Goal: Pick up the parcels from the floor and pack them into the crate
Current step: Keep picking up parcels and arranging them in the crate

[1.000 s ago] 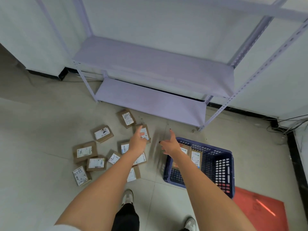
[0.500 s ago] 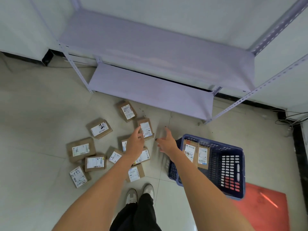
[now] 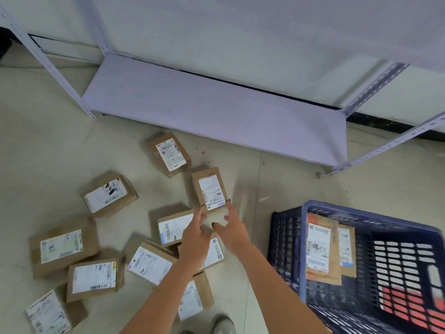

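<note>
Both hands down at the floor, closing on one cardboard parcel (image 3: 210, 189) from its near end. Left hand (image 3: 196, 237) at the near-left corner, fingertips touching the edge just below the label; right hand (image 3: 232, 231) at the near-right corner, fingers spread, thumb tucked in toward the gap between the two. Neither grip clamped yet: fingers apart on both, bracketing the near short edge, not wrapped around the box. Whether the parcel is lifted at all, cannot tell; looks flat on the floor.

Lying straight ahead of the two grips, long axis running away from them, tilted a touch to the left at the far end. Label up. About equally near to both hands, the left perhaps a shade further forward along the side.

Off to the right of the grips, and nearer the body, the blue plastic crate (image 3: 361, 214), with two labelled parcels (image 3: 322, 251) already standing against its left wall. To the left and behind the grips, more cardboard parcels (image 3: 110, 194) scattered on the tiles, one partly under the left wrist. Beyond the target parcel, another box (image 3: 169, 153), then the bottom shelf of the metal rack (image 3: 216, 112).

Probably next: slide fingers along both long sides, pinch, lift, swing right to the crate. Plenty left to pack; early going, by the look of it.
</note>
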Demonstrator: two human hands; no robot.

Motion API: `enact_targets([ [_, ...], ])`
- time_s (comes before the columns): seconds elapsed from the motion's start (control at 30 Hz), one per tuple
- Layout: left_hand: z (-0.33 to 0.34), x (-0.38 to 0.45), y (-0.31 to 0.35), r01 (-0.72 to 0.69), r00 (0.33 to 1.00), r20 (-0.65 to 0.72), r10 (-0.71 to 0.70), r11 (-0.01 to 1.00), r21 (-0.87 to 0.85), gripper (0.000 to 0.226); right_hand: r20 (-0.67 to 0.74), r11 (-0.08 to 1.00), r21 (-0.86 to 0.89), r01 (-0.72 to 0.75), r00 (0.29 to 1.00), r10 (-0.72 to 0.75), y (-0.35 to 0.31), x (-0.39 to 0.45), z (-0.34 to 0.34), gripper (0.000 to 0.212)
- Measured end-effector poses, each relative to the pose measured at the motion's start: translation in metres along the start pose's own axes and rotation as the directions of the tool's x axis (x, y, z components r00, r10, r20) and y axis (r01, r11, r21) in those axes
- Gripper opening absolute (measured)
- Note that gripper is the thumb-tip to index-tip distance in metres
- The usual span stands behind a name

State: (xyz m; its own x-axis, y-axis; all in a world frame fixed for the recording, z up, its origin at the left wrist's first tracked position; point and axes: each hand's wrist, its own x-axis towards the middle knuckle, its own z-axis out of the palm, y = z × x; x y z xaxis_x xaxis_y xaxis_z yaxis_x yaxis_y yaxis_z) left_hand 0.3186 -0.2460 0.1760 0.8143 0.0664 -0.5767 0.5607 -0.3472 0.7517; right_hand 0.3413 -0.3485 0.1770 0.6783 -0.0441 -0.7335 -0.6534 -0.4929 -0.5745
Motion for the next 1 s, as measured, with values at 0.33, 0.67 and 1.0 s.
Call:
enact_targets([
  [0.33,0.047,0.146,-0.135,-0.028,0.998,-0.067,0.022,0.995,-0.097,0.073,-0.224,0.998,-0.016,0.058,0.973,-0.06,0.095,0.168,0.042,0.078],
  [0.67,0.079,0.197,-0.125,0.053,0.994,-0.102,-0.041,0.991,0.123,0.049,-0.239,0.993,0.111,0.033,0.971,-0.005,0.111,0.212,0.041,0.046],
  [1.0,0.058,0.126,-0.056,-0.021,0.963,-0.269,-0.019,0.989,-0.143,0.066,-0.313,0.951,0.287,0.118,0.949,-0.023,0.061,0.106,0.021,0.021],
])
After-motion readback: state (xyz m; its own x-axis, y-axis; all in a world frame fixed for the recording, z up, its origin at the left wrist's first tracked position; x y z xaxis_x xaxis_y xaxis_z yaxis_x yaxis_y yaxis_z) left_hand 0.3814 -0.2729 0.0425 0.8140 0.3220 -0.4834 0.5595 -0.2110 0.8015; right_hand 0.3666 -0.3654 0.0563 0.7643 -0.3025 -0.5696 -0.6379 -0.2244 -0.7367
